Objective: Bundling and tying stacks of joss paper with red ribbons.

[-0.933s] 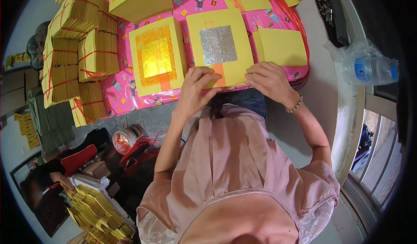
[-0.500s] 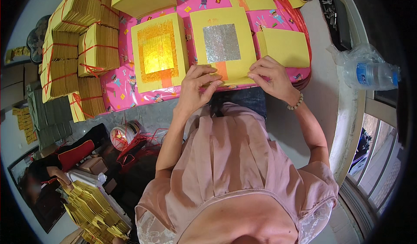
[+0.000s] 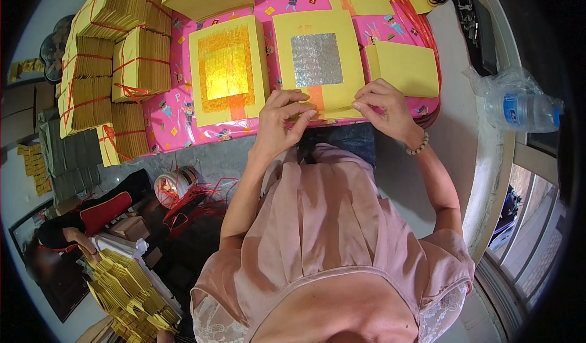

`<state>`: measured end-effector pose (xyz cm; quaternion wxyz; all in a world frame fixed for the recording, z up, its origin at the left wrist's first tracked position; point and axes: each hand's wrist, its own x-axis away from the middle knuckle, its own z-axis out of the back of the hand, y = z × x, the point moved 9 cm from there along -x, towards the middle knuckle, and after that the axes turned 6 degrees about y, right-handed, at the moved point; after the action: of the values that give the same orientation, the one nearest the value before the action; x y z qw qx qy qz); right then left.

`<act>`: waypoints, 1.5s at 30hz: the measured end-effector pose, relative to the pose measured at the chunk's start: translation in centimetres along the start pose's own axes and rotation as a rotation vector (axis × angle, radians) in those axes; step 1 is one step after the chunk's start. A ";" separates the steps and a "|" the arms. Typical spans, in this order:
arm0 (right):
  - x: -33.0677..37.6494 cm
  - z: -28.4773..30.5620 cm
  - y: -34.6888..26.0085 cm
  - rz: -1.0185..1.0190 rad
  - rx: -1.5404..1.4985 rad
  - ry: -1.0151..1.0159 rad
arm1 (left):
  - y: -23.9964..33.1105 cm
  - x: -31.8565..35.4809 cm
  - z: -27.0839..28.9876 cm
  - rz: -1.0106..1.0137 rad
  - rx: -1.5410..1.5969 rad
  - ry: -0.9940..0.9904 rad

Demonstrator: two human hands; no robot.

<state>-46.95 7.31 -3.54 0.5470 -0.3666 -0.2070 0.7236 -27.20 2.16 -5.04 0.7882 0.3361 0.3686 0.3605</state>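
Note:
A stack of yellow paper sheets with a silver foil square (image 3: 315, 59) lies in front of me near the table's front edge. Both my hands pinch the near edge of its top sheet, which curls up into a narrow fold. My left hand (image 3: 282, 118) grips the fold's left part with thumb and fingers. At the fold's right end, my right hand (image 3: 386, 110), with a beaded bracelet at the wrist, does the same. Left of this stack lies another with a gold foil square (image 3: 226, 71). Right of it rests a pile of plain folded yellow paper (image 3: 404, 68).
Red-tied bundles of yellow paper (image 3: 141, 65) crowd the left of the pink patterned tablecloth (image 3: 174, 120). Red strings (image 3: 410, 22) run along its right edge. A plastic bottle (image 3: 525, 111) is at right. Another person's arm (image 3: 82, 242) reaches over yellow paper at lower left.
The near edge of the top sheet has curled up further into a narrow fold between my hands. The view has shifted slightly; both hands keep their pinch.

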 end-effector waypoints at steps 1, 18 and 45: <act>0.0 0.1 0.0 0.002 0.001 0.001 | 0.2 -0.1 0.0 -0.005 -0.007 0.001; -4.7 0.6 -2.8 0.136 0.218 0.039 | 2.4 -3.2 2.4 -0.105 -0.153 0.190; -17.4 -2.0 8.2 -0.008 0.478 0.017 | -0.5 -7.7 -5.6 -0.202 -0.476 -0.092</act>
<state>-48.40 -11.88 -5.30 0.6230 -0.2316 -0.0266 0.7466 -35.25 -2.92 -5.61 0.8930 0.1186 0.2689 0.3407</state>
